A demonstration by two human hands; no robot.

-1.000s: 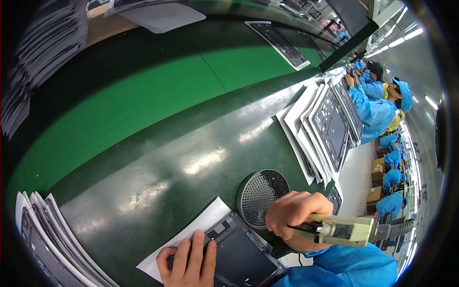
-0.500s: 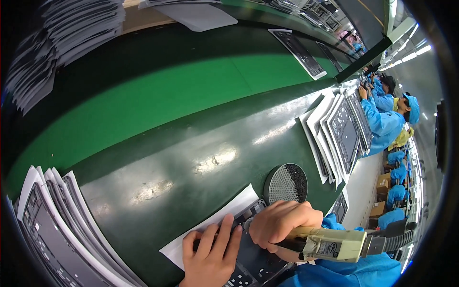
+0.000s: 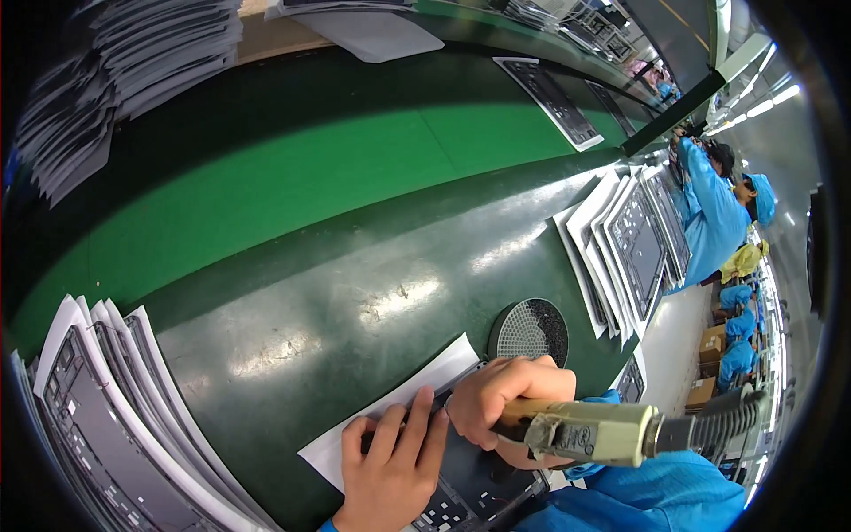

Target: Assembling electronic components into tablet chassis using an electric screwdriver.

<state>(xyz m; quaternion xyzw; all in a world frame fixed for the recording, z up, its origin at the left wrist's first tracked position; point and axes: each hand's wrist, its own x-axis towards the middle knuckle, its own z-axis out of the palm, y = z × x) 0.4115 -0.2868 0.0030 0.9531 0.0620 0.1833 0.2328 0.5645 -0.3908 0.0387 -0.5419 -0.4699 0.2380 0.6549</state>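
Observation:
My right hand point(image 3: 514, 395) is wrapped round a cream-coloured electric screwdriver point(image 3: 612, 433), whose corrugated cord leads off to the right. The hand hides its tip, above the far end of a dark flat panel point(image 3: 474, 483) with small white patches. White sheeting point(image 3: 443, 365) lies under that panel. On the panel's left edge rests my left hand point(image 3: 390, 470), open, fingers a little apart and pressing down. Just beyond my right hand stands a round black dish point(image 3: 529, 332) with a grid-like bottom and many tiny dark pieces along one side.
Similar panels interleaved with white sheets stand stacked at left point(image 3: 115, 417) and at right point(image 3: 634, 239). A green belt point(image 3: 292, 168) runs behind the table, with a panel point(image 3: 550, 102) on it. Piled sheets point(image 3: 168, 53) are at the far left. Co-workers in blue point(image 3: 718, 213) sit along the right.
My right hand and the electric screwdriver have shifted slightly left and up over the panel. My left hand stays nearly in place. A co-worker at the right has raised an arm.

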